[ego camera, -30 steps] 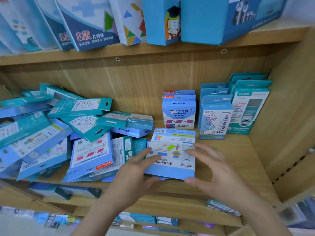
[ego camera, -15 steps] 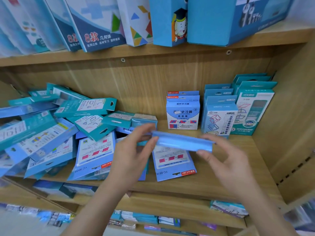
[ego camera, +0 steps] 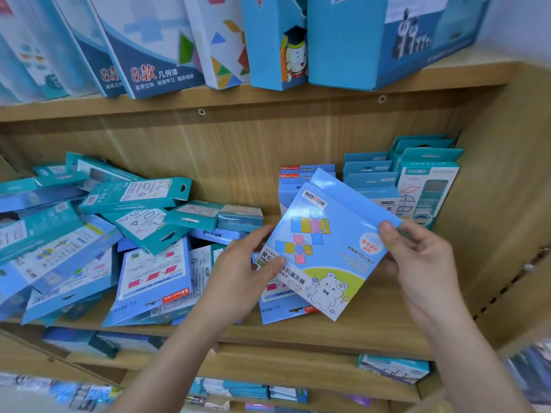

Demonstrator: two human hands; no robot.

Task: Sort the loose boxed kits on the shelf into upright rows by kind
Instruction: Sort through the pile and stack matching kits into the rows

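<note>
Both hands hold a light blue boxed kit (ego camera: pixel 331 239) with coloured squares and a white bear on its front, tilted above the wooden shelf (ego camera: pixel 343 332). My left hand (ego camera: pixel 241 272) grips its lower left edge and my right hand (ego camera: pixel 417 257) pinches its upper right edge. A jumbled pile of teal and blue kits (ego camera: pixel 98 234) lies flat on the shelf's left half. One blue kit (ego camera: pixel 280 308) lies flat under the held one. Upright rows stand at the back right: blue kits with red tabs (ego camera: pixel 290 186), blue kits (ego camera: pixel 368 180) and teal kits (ego camera: pixel 426 174).
The upper shelf carries large leaning boxes (ego camera: pixel 155 49) and tall blue cartons (ego camera: pixel 372 40). A wooden side wall (ego camera: pixel 507 219) closes the shelf on the right. More kits (ego camera: pixel 393 368) lie on the lower shelf.
The kit went from lying flat on the shelf to lifted edge-on, and now its front faces me, tilted, held in both hands. A blue kit beneath it came into view.
</note>
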